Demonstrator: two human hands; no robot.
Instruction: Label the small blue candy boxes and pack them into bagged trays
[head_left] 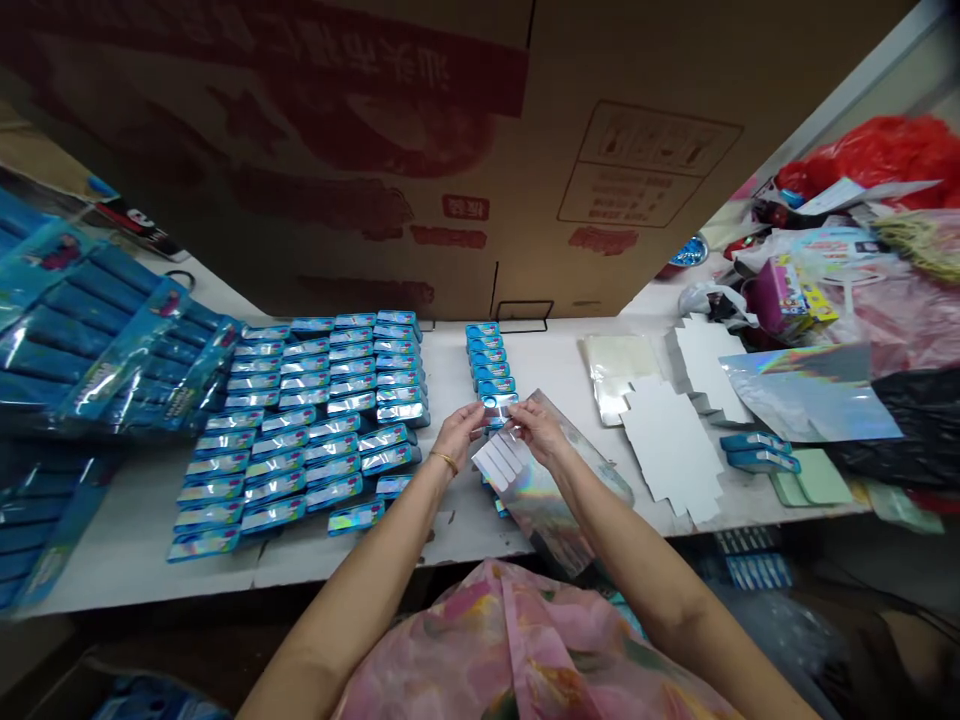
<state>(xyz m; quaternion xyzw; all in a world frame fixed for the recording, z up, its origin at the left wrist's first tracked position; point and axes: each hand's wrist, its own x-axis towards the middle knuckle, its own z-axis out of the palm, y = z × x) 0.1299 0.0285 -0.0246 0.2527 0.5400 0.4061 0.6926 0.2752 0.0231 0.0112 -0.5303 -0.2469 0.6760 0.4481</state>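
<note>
My left hand and my right hand pinch opposite ends of a small shiny sticker. They hold it over the near end of a column of small blue boxes; whether it touches a box I cannot tell. Below my right hand and forearm lies a silvery holographic sticker sheet, with bare white strips at its left end. Part of that sheet is hidden by the forearm, and more blue packs show at its lower left edge.
Rows of blue boxes fill the table's left half, beside stacked blue packs. A large carton stands at the back. To the right are clear bags, white cut-out cards, a holographic sheet and a red plastic bag.
</note>
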